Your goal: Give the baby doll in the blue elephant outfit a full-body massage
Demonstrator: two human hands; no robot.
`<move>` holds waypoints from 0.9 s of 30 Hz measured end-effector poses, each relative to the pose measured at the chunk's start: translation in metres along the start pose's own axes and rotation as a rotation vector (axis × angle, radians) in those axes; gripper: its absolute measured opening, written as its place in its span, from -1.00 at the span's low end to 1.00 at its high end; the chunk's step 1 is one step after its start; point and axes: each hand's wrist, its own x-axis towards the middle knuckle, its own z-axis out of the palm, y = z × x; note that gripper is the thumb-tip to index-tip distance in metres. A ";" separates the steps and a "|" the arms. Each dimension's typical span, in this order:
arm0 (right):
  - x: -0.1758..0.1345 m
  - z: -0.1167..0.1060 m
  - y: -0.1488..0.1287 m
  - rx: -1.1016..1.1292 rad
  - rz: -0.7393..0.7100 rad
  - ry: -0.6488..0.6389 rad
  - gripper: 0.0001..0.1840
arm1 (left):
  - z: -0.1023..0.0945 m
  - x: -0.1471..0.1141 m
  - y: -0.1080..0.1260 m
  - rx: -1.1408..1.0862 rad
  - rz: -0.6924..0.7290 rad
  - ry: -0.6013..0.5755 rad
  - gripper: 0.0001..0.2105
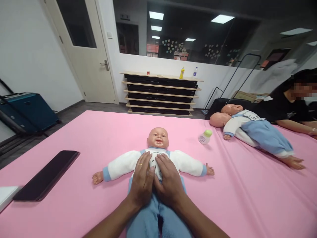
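A baby doll (158,138) in a white and blue outfit lies on its back on the pink-covered table (106,132), its arms spread wide and its head pointing away from me. My left hand (142,180) rests flat on the left part of the doll's chest, fingers stretched out, a ring on one finger. Beside it my right hand (169,180) lies flat on the right part of the chest. The thumbs come close together at the middle, and both palms cover part of the printed front.
Right of the doll stands a small bottle with a green cap (205,137). More dolls (257,129) lie at the right, near a person in a black shirt (268,107). A dark phone-like slab (48,175) and a white object (8,195) lie left. Behind is a shelf stack (160,91).
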 end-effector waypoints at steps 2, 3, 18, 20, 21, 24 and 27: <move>0.000 0.001 -0.001 -0.021 0.051 -0.003 -0.39 | -0.001 -0.001 0.000 0.016 0.036 0.019 -0.57; -0.001 0.002 -0.001 -0.031 0.078 0.004 -0.38 | -0.002 -0.001 0.000 0.026 0.054 0.025 -0.58; -0.007 0.013 0.006 -0.076 0.100 0.206 -0.36 | -0.007 0.003 -0.003 0.143 0.256 -0.110 -0.64; -0.008 0.012 0.006 -0.080 0.069 0.227 -0.36 | -0.005 0.003 -0.004 0.162 0.243 -0.123 -0.61; -0.007 0.011 0.005 -0.087 0.052 0.237 -0.36 | -0.004 0.003 -0.005 0.165 0.237 -0.127 -0.59; -0.006 0.003 -0.001 -0.100 -0.042 0.261 -0.37 | 0.000 0.001 -0.009 0.145 0.194 -0.131 -0.55; -0.001 -0.007 -0.009 -0.064 -0.158 0.285 -0.42 | 0.004 -0.002 -0.012 0.093 0.114 -0.112 -0.53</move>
